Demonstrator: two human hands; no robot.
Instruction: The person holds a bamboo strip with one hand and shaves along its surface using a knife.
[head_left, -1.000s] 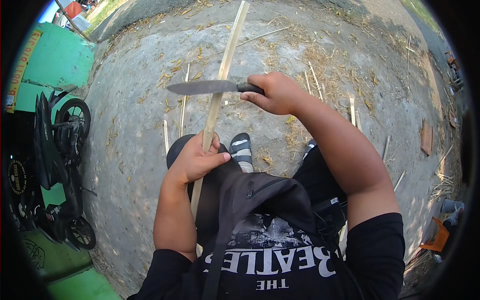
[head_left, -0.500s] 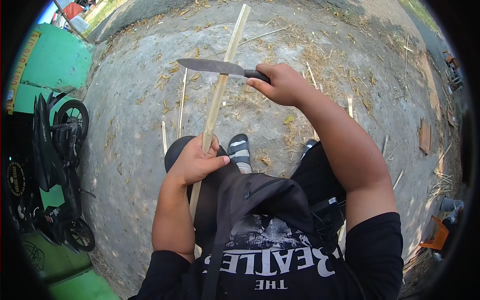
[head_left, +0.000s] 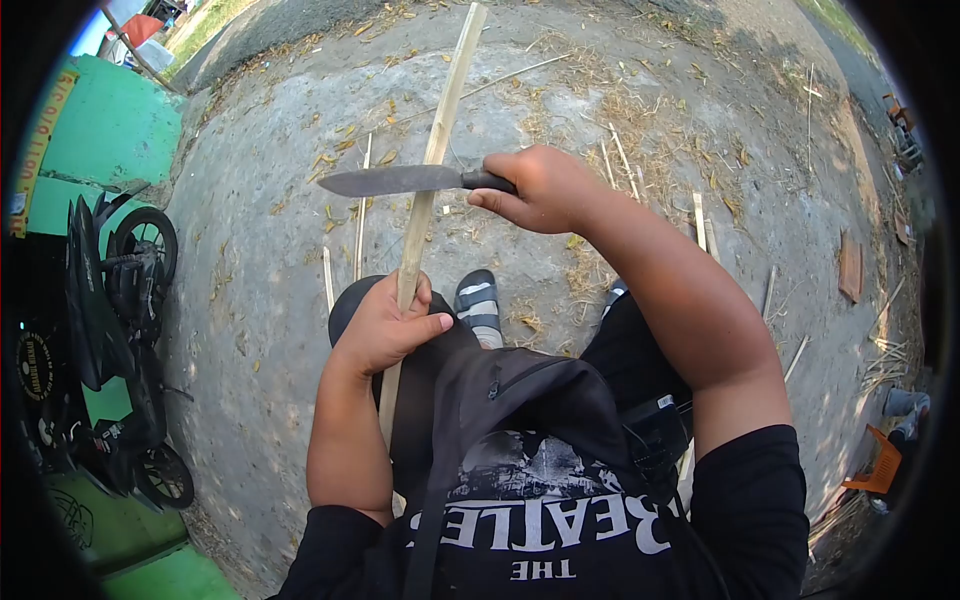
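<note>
My left hand [head_left: 388, 322] is closed around a long pale bamboo strip [head_left: 440, 130] over my left thigh. The strip slants up and away from me, its lower end running down beside my leg. My right hand [head_left: 535, 190] grips the black handle of a large knife [head_left: 390, 181]. Its dark, broad blade lies across the strip, roughly midway between my left hand and the strip's far end, with the tip pointing left. A thin curl or fibre seems to show near the handle, too fine to make out.
Several bamboo strips [head_left: 362, 215] lie on the grey ground [head_left: 260, 270] among shavings and dry leaves. A black motorcycle [head_left: 115, 300] stands at the left by a green wall [head_left: 120, 120]. An orange chair [head_left: 878, 462] and a brown tile-like piece [head_left: 850, 268] are at the right.
My right hand has drawn the knife down the strip toward me and a little left. The strip's far end has tipped slightly left; my left hand keeps its hold.
</note>
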